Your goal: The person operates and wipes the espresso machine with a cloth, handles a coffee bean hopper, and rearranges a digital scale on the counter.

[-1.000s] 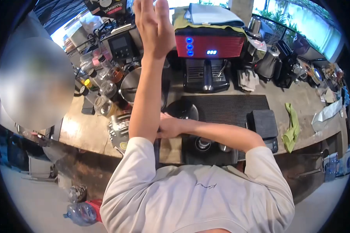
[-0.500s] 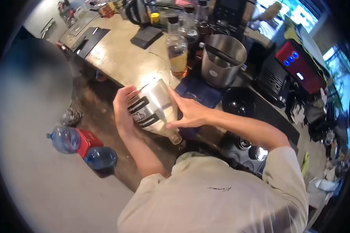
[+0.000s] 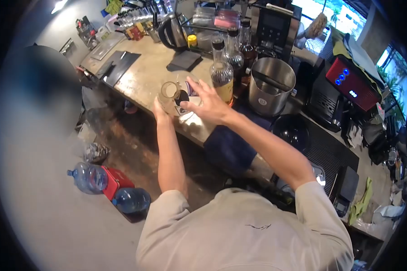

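Clear glass filled the grip: a labelled bottle (image 3: 178, 93), its open mouth facing up, was clasped between the left hand (image 3: 162, 112), cupped at its left side with fingers mostly hidden, and the right hand (image 3: 208, 103), thumb and fingers spread around its right side. Just right of the grip stood a black-capped bottle (image 3: 223, 80), while a flat black slab (image 3: 184, 61) lay beyond it and a stainless-steel knock box (image 3: 267, 100) stood further right. Farthest were an electric kettle (image 3: 172, 34) past the slab and, well rightward, a red-fronted espresso machine (image 3: 352, 85).
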Available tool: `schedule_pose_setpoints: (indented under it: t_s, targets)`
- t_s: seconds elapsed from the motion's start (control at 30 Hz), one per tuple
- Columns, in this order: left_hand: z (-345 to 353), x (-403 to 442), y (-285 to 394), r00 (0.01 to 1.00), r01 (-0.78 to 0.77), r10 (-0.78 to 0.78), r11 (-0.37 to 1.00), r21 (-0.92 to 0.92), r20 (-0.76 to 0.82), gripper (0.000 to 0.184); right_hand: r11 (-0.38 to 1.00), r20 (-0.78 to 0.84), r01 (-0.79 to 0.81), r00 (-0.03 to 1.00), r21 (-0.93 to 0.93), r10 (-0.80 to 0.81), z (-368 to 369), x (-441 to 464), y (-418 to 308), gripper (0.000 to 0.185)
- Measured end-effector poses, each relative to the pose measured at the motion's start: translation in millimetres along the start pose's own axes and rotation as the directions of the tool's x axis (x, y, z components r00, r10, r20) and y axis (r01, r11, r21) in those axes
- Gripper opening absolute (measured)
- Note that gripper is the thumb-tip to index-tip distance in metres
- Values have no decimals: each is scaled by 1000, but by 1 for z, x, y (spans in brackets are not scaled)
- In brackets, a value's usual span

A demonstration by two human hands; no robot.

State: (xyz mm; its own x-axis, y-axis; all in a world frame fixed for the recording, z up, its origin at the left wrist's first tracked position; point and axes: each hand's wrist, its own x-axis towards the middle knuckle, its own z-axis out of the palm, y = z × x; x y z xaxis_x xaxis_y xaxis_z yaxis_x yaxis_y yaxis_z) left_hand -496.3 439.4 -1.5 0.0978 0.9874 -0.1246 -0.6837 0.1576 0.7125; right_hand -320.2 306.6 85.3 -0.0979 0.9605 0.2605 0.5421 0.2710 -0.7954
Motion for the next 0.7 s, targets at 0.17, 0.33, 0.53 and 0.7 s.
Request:
schedule_pose_setpoints:
  t_s: [0.17, 0.33, 0.53, 0.7]
  targets:
    - [10, 18, -8, 983, -20, 22, 1000, 17, -181, 44, 976, -32, -213, 976, 32, 214, 21, 38, 7, 90]
    - [21, 18, -8, 945, -167, 262, 902, 399, -197, 37, 968, -16, -234, 972, -95, 234, 32, 59, 23, 90]
    - [25, -24, -13, 600, -536, 750, 635, 555, -278, 28, 988, 519, 22, 853, -152, 61, -44, -9, 12, 82]
    - [121, -175, -36, 651, -747, 679, 492, 447, 340, 12, 967, 458, -136, 861, -216, 223, -191, -129, -49, 63]
